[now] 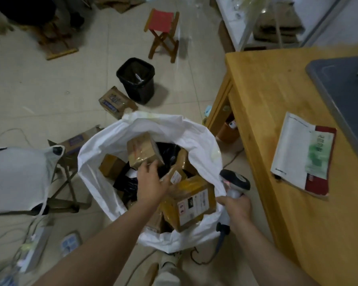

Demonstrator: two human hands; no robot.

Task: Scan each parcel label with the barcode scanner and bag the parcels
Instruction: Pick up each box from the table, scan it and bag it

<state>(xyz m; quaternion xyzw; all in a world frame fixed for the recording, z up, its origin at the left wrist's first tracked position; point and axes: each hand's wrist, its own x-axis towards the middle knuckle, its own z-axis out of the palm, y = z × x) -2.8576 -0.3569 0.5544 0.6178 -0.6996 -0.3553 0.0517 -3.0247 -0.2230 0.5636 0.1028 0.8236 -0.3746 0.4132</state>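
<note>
A white bag stands open on the floor in the middle of the frame, filled with brown parcels and black plastic packets. The left hand reaches down into it, its fingers stretched to the lower edge of a small taped box that lies tilted on top of the pile. Whether they grip the box or only touch it I cannot tell. Just right of that hand lies a larger parcel with its white label facing up. The right hand, at the bag's right rim, is wrapped round the handle of the barcode scanner, whose head points up and left. A wooden table fills the right side, with a booklet lying on it. A black bin stands above the bag, upper centre.
</note>
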